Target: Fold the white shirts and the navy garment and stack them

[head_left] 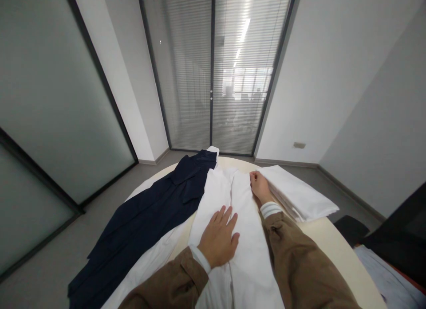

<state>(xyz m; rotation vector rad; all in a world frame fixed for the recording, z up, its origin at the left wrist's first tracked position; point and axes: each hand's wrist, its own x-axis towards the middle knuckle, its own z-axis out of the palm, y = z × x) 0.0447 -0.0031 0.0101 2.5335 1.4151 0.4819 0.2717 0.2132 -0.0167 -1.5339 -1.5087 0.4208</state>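
Observation:
A long white garment point(245, 220) lies lengthwise on the table in front of me, a seam or front edge running down its middle. My left hand point(219, 236) rests flat on it, fingers spread. At the garment's far right edge, the fingers of my right hand point(259, 185) are curled and pinch the cloth there. Just right of that hand lies a folded white cloth point(299, 193) with several layers showing. To the left, a dark navy garment point(149, 220) is spread out over more white fabric point(151, 267).
The round cream table point(333, 251) curves away on the right. A dark chair point(353, 227) and a pale cloth or bag point(392, 278) are at the lower right. Beyond the table stand a glass door with blinds point(213, 69) and white walls.

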